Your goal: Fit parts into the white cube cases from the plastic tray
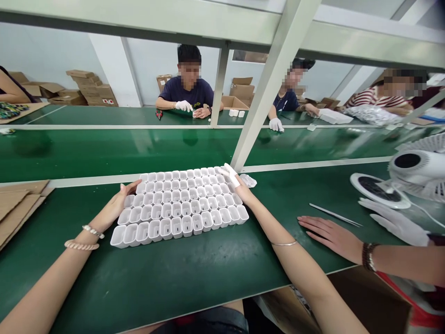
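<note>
Several rows of small white open-topped plastic cups (pixel 181 208) stand packed side by side on the green table. At their left end, my left hand (pixel 116 205) lies against the cups with fingers stretched toward the back row and the thumb raised. White coverings sit on the fingers of my right hand (pixel 239 184), which reaches along the right end of the back rows, fingers extended and touching the cups. The cups rest on the table between both hands. Some have a small dark slot visible inside.
Brown cardboard sheets (pixel 21 204) lie at left. A crumpled clear plastic piece (pixel 248 180) is by the metal post (pixel 267 88). At right are a neighbour's hand (pixel 330 236), tweezers (pixel 335 215) and a white fan (pixel 413 167). Co-workers sit beyond the green conveyor belt (pixel 104 150).
</note>
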A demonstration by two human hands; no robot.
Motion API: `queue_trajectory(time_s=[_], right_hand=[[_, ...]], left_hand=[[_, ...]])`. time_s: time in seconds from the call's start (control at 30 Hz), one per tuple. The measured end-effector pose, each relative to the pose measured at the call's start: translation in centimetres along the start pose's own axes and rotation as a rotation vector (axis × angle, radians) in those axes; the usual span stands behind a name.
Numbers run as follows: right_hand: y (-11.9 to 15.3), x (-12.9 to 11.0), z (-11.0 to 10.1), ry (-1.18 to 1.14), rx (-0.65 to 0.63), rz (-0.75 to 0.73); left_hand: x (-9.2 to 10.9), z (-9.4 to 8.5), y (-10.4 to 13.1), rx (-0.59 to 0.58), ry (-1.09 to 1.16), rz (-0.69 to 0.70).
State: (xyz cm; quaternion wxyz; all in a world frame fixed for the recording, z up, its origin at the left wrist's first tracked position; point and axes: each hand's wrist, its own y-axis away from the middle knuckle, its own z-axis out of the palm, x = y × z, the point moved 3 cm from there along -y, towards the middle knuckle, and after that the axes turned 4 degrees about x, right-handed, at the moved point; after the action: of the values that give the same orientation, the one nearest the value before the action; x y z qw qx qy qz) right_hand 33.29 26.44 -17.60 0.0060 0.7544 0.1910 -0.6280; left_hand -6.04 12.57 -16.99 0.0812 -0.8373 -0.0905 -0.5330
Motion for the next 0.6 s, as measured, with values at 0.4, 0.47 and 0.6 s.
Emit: queue_trajectory(time_s=[0.4,0.47,0.6], right_hand=[[-0.1,2.2,0.2,-0.372,0.132,0.176],[-0.1,2.0,0.3,-0.357,0.120,0.166],[-0.1,2.0,0.4,-0.276,0.105,0.149]], left_hand=[[-0.5,-0.4,0.4,0.031,0.053,0.055],[-0.6,-0.4,0.4,0.020,0.051,0.061],[-0.4,-0.3,0.5,-0.005,0.042,0.053]])
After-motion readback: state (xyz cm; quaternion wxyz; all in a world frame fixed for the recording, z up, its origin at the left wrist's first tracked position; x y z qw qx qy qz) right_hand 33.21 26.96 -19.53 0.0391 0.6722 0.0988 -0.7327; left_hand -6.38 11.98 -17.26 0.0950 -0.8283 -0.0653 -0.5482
